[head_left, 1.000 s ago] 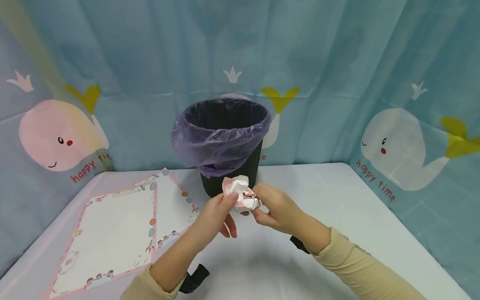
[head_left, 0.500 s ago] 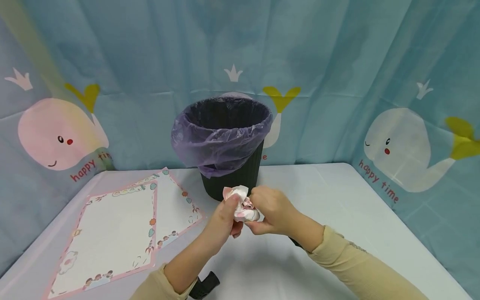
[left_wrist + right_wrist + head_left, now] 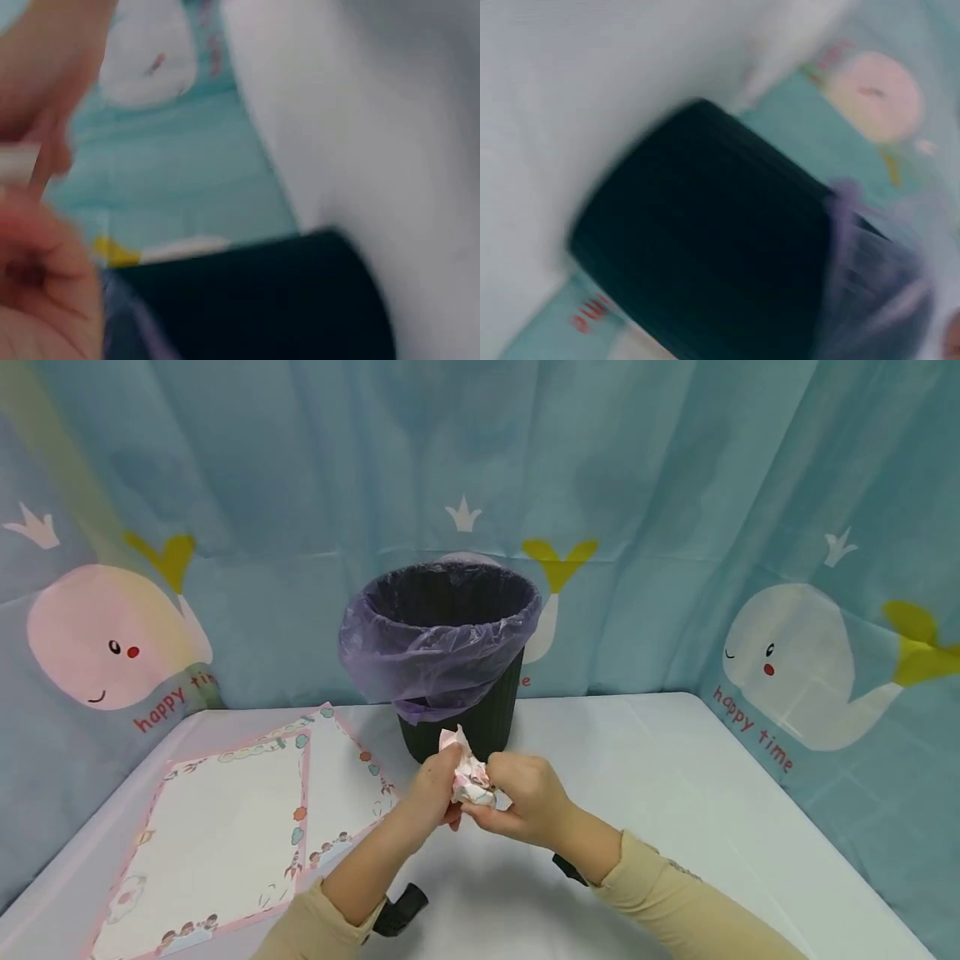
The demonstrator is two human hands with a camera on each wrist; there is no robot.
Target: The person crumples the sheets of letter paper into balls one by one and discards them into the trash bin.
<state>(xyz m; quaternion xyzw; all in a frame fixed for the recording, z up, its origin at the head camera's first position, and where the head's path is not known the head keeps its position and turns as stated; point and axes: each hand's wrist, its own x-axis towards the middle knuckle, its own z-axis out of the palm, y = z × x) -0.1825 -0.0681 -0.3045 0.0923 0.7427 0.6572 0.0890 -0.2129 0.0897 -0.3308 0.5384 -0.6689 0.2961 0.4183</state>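
Grip first: left hand [image 3: 433, 783] and right hand [image 3: 531, 802] both pinch one crumpled paper [image 3: 474, 782] between them, thumbs on the near side and the right fingers curled in tight. They hold it over the middle of the counter [image 3: 637, 768], in front of the bin [image 3: 498, 714] — how far above the surface I cannot tell.

Judging by the curled fingers, the step in hand is balling the paper up. One corner sticks up past the left thumb, so the next move seems to call for folding that in and squeezing with both hands, without letting the wad spring open.

Beyond the hands the bin stands toward the counter's far edge, its purple liner [image 3: 435, 670] turned down over the rim. Toward the left edge lie two pink-bordered sheets, the front sheet [image 3: 217, 827] overlapping the back sheet [image 3: 341, 777], both flat.

Much is hidden. The left fingers are mostly behind the paper; the left wrist view gives only blurred skin and a pale scrap, and the right wrist view is nearly all bin — a sliver of skin at its border. The bin's inside is too dark to read, and the counter's near edge is cut off.
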